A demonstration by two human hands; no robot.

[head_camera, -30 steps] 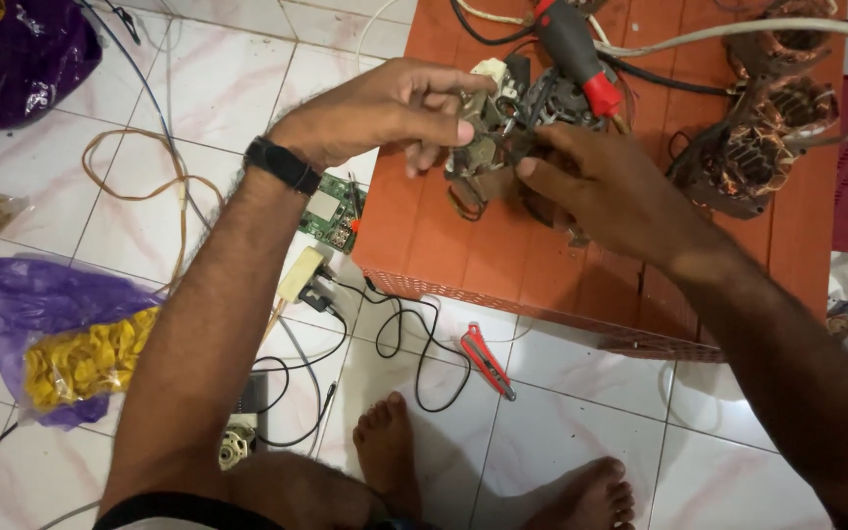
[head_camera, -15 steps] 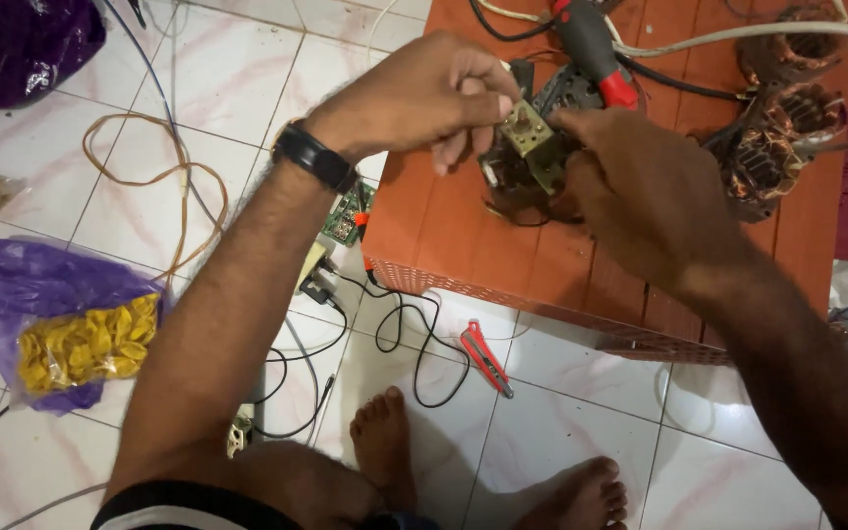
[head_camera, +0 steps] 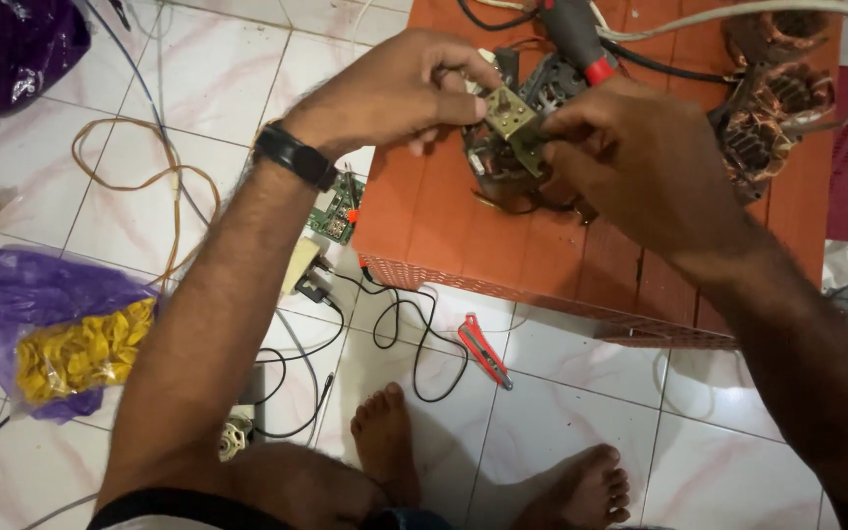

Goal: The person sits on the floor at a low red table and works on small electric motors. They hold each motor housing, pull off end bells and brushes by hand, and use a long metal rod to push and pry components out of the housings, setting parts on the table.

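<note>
- The orange stool (head_camera: 463,211) serves as landmark; it has kept its place on the white tiled floor (head_camera: 561,422) over the last second, though it now sits larger and lower in the view, so the head has come nearer.
- Both arms have risen above the stool's top since a second ago; the hands, then pressed low into the heap of parts, now work clear of it.
- The purple bag of yellow pieces (head_camera: 56,339) lies on the tiles well to the left of the stool, unchanged; the copper-wound coils (head_camera: 772,108) rest at the stool's far right edge, also unmoved.
- The left hand (head_camera: 399,88) hovers over the stool's far middle, fingers pinched onto the near corner of the small brass-coloured square part (head_camera: 512,120); the right hand (head_camera: 630,162) meets it from the right, fingers clenched on the part's other side.
- That part, a second ago down among the dark wired components (head_camera: 503,177) on the stool, is now lifted just above them and turned face-up; it seems freed enough to handle, though whether wires still tie it down I cannot tell.
- The red cutter (head_camera: 484,349) lies on the tiles just in front of the stool, untouched.
</note>
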